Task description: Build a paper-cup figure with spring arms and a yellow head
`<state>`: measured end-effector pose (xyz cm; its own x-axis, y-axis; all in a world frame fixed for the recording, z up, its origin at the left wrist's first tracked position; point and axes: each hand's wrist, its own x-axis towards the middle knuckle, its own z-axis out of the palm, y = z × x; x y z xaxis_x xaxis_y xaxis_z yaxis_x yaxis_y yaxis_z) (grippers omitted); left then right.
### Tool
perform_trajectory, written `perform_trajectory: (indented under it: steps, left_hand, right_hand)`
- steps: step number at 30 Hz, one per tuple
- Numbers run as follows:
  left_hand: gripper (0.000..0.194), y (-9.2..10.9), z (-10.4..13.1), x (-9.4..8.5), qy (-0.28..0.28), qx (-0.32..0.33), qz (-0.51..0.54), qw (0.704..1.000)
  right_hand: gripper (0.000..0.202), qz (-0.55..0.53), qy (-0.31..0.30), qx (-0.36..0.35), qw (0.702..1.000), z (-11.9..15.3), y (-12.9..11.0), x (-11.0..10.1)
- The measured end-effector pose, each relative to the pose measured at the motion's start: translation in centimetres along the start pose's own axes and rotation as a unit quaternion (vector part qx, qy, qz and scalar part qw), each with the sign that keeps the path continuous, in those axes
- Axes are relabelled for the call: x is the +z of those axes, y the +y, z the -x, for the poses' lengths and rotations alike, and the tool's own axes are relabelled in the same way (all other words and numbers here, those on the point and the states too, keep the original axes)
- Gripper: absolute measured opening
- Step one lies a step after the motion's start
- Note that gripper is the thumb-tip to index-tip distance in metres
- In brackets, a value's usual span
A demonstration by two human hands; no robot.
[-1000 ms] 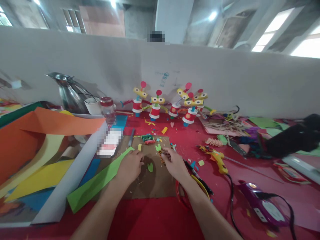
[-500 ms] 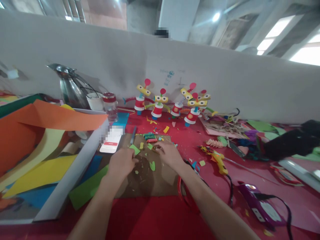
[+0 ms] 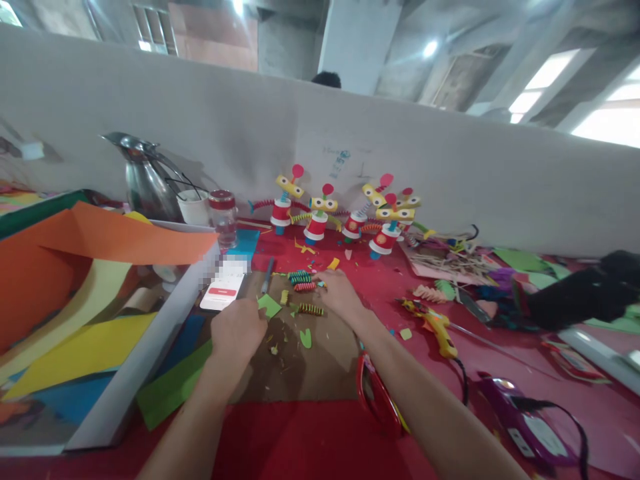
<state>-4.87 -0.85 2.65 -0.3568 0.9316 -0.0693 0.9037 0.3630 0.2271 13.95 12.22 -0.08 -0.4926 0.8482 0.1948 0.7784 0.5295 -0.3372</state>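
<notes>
My left hand (image 3: 239,328) is closed just below the phone, beside a small green paper piece (image 3: 270,306); anything inside its fingers is hidden. Over the right part of the brown board (image 3: 320,367), my right hand (image 3: 343,293) reaches forward with fingers apart. Its fingertips are near a pink folded paper spring (image 3: 305,287) and a teal-green one (image 3: 300,276); whether they touch is unclear. Closer to me lies a yellow-and-dark paper spring (image 3: 311,309). A green paper cutout (image 3: 305,339), a yellow folded bit (image 3: 285,297) and a grey pen (image 3: 268,275) are also there.
Paper-cup figures (image 3: 316,227) stand along the wall. A white box (image 3: 145,347) of coloured paper and a phone (image 3: 224,287) are left. Red-handled scissors (image 3: 375,393) lie under my right forearm. Further right are a yellow glue gun (image 3: 440,331) and a purple device (image 3: 530,420).
My right hand has let go of the yellow-and-dark paper spring and moved forward and right, towards the pink and teal springs. My left hand has shifted slightly left and curled more tightly.
</notes>
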Motion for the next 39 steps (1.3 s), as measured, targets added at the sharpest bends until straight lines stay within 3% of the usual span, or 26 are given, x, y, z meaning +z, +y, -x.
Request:
perform_trajectory:
  steps: [4, 7, 12, 18, 20, 22, 24, 27, 30, 36, 39]
  left_hand:
    - [0.026, 0.1, 0.1, -0.1, 0.048, 0.019, 0.011, 0.999]
    - [0.041, 0.2, 0.1, -0.2, 0.078, 0.039, 0.031, 0.996]
    - [0.041, 0.4, 0.0, 0.0, 0.095, 0.046, 0.086, 0.991]
    - [0.042, 0.1, -0.8, 0.4, 0.116, 0.064, 0.200, 0.971]
    - [0.038, 0.3, -0.9, 0.6, 0.073, 0.078, 0.300, 0.948]
    - [0.038, 0.8, -0.7, 0.7, 0.002, 0.087, 0.416, 0.905]
    - [0.038, 1.5, -0.1, 0.7, -0.058, 0.089, 0.521, 0.847]
    - [0.026, 2.8, 1.2, 0.6, -0.096, 0.086, 0.612, 0.780]
    - [0.017, 3.8, 2.1, 0.6, -0.123, 0.076, 0.638, 0.757]
    - [0.016, 4.8, 2.9, 1.4, -0.115, 0.105, 0.640, 0.753]
    - [0.016, 5.0, 3.0, 1.8, -0.129, 0.086, 0.695, 0.702]
  right_hand:
    - [0.023, 0.009, -0.019, 0.014, 1.000, -1.2, 0.0, 0.4]
    - [0.020, 0.009, -0.025, 0.031, 0.999, -1.2, -0.3, 0.5]
    - [0.015, -0.017, -0.024, 0.054, 0.998, -1.0, -0.8, 0.6]
    - [0.014, -0.108, 0.016, 0.069, 0.992, 0.4, -1.4, -1.6]
    - [0.013, -0.156, 0.025, 0.065, 0.985, 2.1, -2.1, -2.6]
    - [0.012, -0.211, 0.034, 0.053, 0.975, 4.2, -2.9, -3.1]
    - [0.015, -0.357, 0.043, 0.044, 0.932, 6.4, -3.6, -3.1]
    - [0.019, -0.468, 0.039, 0.067, 0.881, 8.7, -4.2, -2.3]
    - [0.020, -0.517, 0.052, 0.083, 0.850, 9.8, -4.3, -1.4]
    - [0.024, -0.580, 0.064, 0.094, 0.807, 10.5, -4.1, -1.1]
    - [0.024, -0.598, 0.052, 0.101, 0.793, 10.6, -4.3, -1.3]
